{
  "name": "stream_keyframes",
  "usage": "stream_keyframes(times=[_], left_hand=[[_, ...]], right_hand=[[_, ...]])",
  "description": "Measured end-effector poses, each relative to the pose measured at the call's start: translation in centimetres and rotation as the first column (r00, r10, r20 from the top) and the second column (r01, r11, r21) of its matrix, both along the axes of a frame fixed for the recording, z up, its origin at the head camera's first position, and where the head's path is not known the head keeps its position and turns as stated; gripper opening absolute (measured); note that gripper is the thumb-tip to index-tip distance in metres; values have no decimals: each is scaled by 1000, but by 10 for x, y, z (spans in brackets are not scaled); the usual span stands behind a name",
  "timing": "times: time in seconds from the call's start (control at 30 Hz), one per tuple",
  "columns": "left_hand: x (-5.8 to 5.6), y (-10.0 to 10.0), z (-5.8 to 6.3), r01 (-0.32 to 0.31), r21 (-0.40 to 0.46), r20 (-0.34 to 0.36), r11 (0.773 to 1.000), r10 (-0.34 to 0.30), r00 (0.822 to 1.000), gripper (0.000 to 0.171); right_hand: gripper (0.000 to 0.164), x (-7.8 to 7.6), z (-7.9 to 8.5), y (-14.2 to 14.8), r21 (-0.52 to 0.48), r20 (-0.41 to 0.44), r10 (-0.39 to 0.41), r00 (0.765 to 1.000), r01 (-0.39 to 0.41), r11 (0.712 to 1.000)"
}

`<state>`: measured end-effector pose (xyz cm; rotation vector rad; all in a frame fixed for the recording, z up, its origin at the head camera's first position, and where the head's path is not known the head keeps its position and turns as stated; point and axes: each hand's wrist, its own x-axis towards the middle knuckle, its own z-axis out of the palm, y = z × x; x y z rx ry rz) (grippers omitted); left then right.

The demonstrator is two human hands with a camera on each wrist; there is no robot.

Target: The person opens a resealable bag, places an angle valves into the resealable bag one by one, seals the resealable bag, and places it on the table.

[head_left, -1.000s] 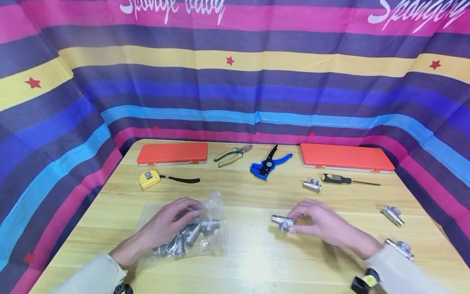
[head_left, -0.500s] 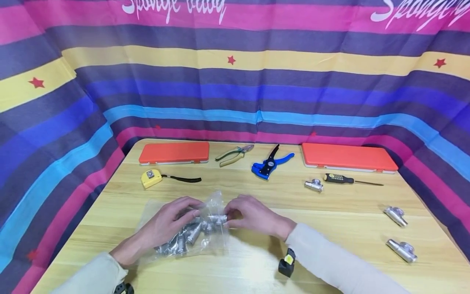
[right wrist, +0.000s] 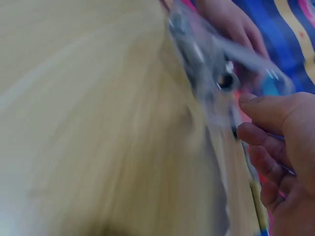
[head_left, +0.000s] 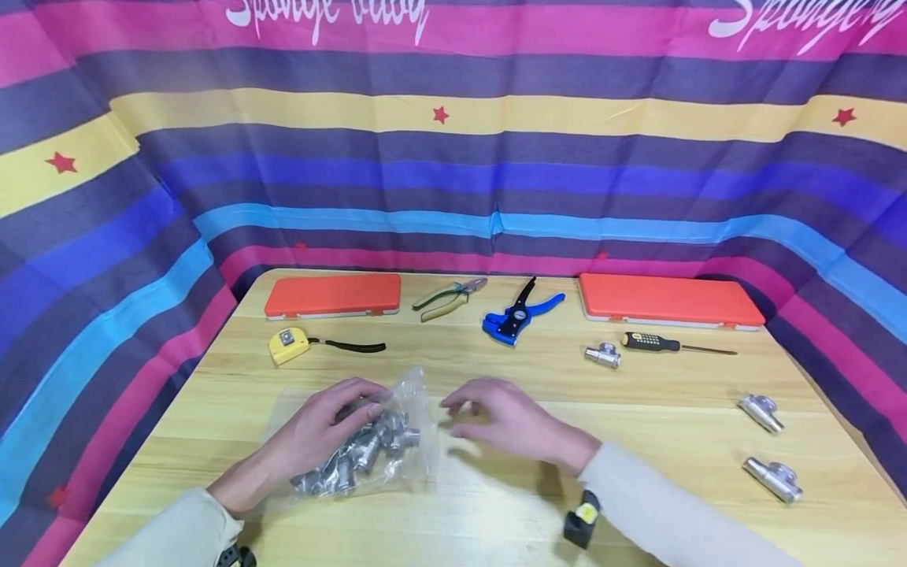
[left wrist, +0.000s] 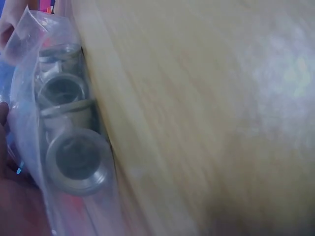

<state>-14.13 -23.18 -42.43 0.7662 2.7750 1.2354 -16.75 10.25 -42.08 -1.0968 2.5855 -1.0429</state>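
Several metal fittings (head_left: pixel 364 453) in a clear bag (head_left: pixel 427 461), three loose on the desk (head_left: pixel 496 516)

From the head view, your left hand (head_left: pixel 326 421) bends its fingers and thumb over the upper side of the bag, pinching the thin plastic, probably to steady it and keep its right edge raised. Your right hand (head_left: pixel 506 417) is just beside that edge, thumb and fingers loosely curved and apart, holding nothing. The bag lies left of centre, crinkled and glossy. On your right lie the near fitting (head_left: pixel 772 479), the middle fitting (head_left: pixel 760 413) and the far fitting (head_left: pixel 602 356), perhaps spaced so each is easy to pick up. Tools sit farther back, likely out of your way: a screwdriver (head_left: pixel 652 342), blue-handled strippers (head_left: pixel 520 316), pliers (head_left: pixel 451 299) and a yellow tape measure (head_left: pixel 288 346), with flat orange cases (head_left: pixel 333 295) behind.

Through the left wrist view, you see the bagged pieces close up: round, thick-rimmed mouths on short tubes, dull grey behind cloudy film. Your left hand shows only partly at the edge; its grip cannot be told from there.

Your right wrist view is blurred, but shows bare fingertips, a gap between thumb and forefinger, and the bag just beyond, against smooth, pale wood grain.
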Motion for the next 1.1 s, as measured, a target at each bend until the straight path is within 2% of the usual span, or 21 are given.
stream_keyframes(times=[0.13, 0.23, 0.4, 0.53, 0.6, 0.67, 0.73, 0.83, 0.9, 1.03, 1.1], left_hand=[[-1, 0, -1, 5, 0, 2, 1000, -5, 1000, 23], [-1, 0, -2, 4, 1, -3, 1000, -4, 1000, 23], [-2, 0, -4, 4, 2, 13, 1000, -4, 1000, 23], [-3, 1, -5, 3, 1, 25, 1000, -3, 1000, 23], [-4, 1, -5, 2, -4, 21, 1000, -2, 1000, 23], [-4, 1, -5, 1, -6, 19, 1000, -1, 1000, 23], [-4, 1, -5, 1, -8, 17, 1000, -1, 1000, 23], [-4, 1, -5, 1, -8, 18, 1000, -1, 1000, 23], [-5, 2, -5, -1, -6, 19, 1000, 1, 1000, 23], [-4, 0, -4, -6, -12, 17, 1000, 6, 1000, 23], [-3, 0, -4, -4, -16, 16, 1000, 5, 1000, 23]], right_hand=[[33, -1, 4, 67, -23, -51, -111, 993, 110, 994], [31, 2, 12, 128, 1, -89, -253, 963, 254, 967], [32, 17, 22, 237, 39, -143, -482, 865, 491, 870], [34, 31, 17, 316, 91, -164, -621, 767, 638, 764], [35, 37, 11, 347, 136, -175, -677, 715, 698, 703], [40, 41, 5, 371, 189, -166, -716, 678, 734, 652], [47, 44, 0, 389, 250, -117, -737, 666, 738, 627], [57, 46, -8, 404, 327, -36, -748, 662, 715, 617], [60, 46, -12, 407, 358, -23, -748, 663, 704, 613], [48, 43, -20, 403, 343, -121, -739, 662, 727, 595], [40, 42, -21, 399, 317, -163, -728, 666, 734, 601]])
